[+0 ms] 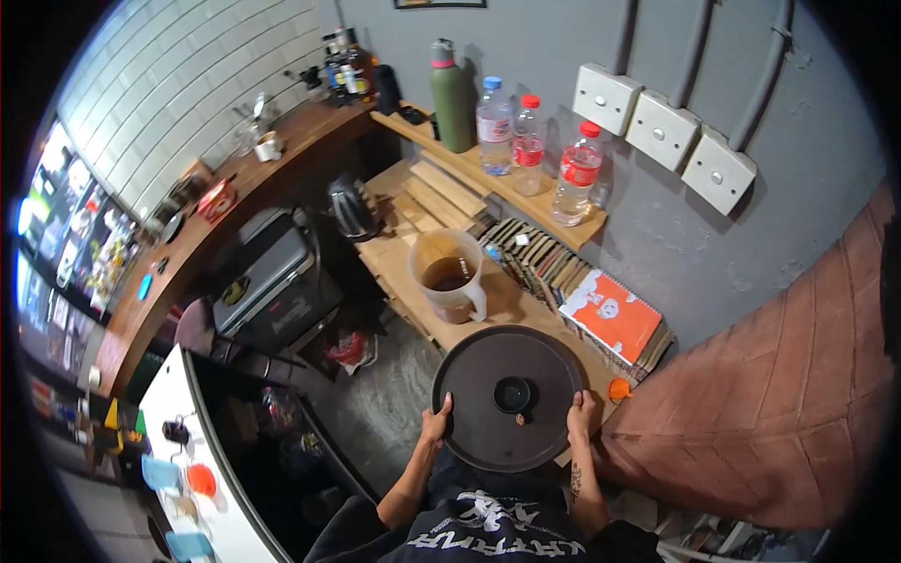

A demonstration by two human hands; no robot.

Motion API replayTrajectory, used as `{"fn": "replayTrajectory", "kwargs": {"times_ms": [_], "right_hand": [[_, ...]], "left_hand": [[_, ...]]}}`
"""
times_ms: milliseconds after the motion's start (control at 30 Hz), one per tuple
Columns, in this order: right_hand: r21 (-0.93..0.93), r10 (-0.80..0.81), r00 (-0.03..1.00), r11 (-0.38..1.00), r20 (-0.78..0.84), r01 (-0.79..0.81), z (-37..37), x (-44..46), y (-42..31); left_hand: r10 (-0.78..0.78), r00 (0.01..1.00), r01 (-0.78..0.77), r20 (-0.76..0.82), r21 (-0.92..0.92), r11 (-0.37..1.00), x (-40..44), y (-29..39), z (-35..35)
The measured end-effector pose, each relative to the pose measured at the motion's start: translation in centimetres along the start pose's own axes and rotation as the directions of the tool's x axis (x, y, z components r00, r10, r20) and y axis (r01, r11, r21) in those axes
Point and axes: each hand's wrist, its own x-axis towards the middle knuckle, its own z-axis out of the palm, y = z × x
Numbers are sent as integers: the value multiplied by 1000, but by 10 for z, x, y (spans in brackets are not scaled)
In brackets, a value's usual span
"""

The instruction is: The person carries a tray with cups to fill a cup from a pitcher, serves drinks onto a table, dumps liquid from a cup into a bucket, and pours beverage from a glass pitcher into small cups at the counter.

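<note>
So the person is holding a round dark tray (469,380) by its two sides, left grip (436,422) clamping the left rim and right grip (580,419) clamping the right one, thumbs resting up top. The tray is hovering right in front of the body and covering the near end of the wooden counter (511,311) from this angle; can't tell if it's touching down anywhere. A small black cup (512,398) is sitting around the middle of it, with a little brown bit (520,419) lying just beside the cup on the person's side. No lettering is showing on either tray or cup. The black top (488,542) is carrying big white print, with letters like A, T and R showing, but the whole word isn't reading clearly. Just past the tray, a cloudy plastic jug (457,307) is holding dark brown liquid (449,274), and its small white markings are coming out too tiny to read. An orange notebook (610,317) is showing off a white cartoon figure. Up on the shelf (587,231), a blue-capped bottle (494,131) and two red-capped bottles (554,174) are wearing reddish labels, print too blurry for naming a brand.
</note>
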Motion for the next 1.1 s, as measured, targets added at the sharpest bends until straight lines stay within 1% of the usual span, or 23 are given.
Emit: {"fn": "replayTrajectory", "kwargs": {"times_ms": [33,67,133,200,267,333,400,433,467,533,600,667,700,733,767,833,867,900,933,967,1033,1067,1100], "right_hand": [[53,-4,998,999,-65,7,16,5,16],[103,-8,991,994,-133,22,30,11,31],[82,92,995,993,-33,-89,12,11,5],[102,83,993,992,-87,-74,21,17,12],[52,89,992,995,-89,-84,25,22,8],[83,101,985,992,-142,-90,32,26,3],[-95,72,976,991,-204,-93,38,28,4],[26,72,963,997,-258,-67,50,31,12],[25,76,962,997,-262,-71,56,37,23],[13,205,977,979,-66,-204,55,41,19],[14,226,972,974,-62,-225,61,44,20],[21,246,967,969,-60,-245,67,45,25],[-32,154,982,987,-109,-159,60,42,15],[-89,60,987,993,-152,-74,56,40,10],[-86,68,986,993,-152,-82,51,40,4],[55,85,987,995,-134,-78,46,37,0],[59,93,986,995,-136,-86,44,35,-2],[-104,-97,968,992,-233,75,44,32,-5],[-278,-296,909,936,-292,215,42,29,-11],[-277,-293,910,937,-293,213,39,26,-17],[-166,-288,955,948,-75,272,29,18,-37],[-164,-286,955,948,-74,271,26,14,-40],[-45,-273,956,959,105,279,25,11,-42]], "left_hand": [[-122,990,124,-70,27,992,20,-5,3],[-131,991,132,-41,49,990,31,-11,1],[-140,988,138,67,32,990,46,2,12],[-149,980,145,130,36,989,81,-17,6],[-230,965,221,125,77,972,106,-21,7],[-259,957,249,131,91,964,114,-12,11],[-292,948,281,128,98,955,118,-3,18],[-297,948,291,110,69,954,117,3,21],[-302,949,300,90,40,953,118,10,24],[-310,945,311,105,4,950,135,2,22],[-318,941,324,119,-30,946,142,-2,20],[-255,944,282,210,-106,954,143,4,25],[-259,943,284,210,-99,954,140,9,30],[-264,958,275,112,-101,956,136,13,34],[-266,964,266,14,-101,959,132,17,39],[-253,967,251,-27,-70,965,132,12,41],[-237,969,234,-67,-49,971,134,11,42],[-237,969,234,-68,-41,971,137,6,41],[-236,969,233,-73,-47,971,142,0,41],[-235,969,231,-77,-55,971,147,-6,40],[-216,967,218,-137,-2,976,151,-10,41],[-194,961,207,-197,47,977,152,-12,41],[-192,961,206,-201,47,978,154,-14,41]]}}
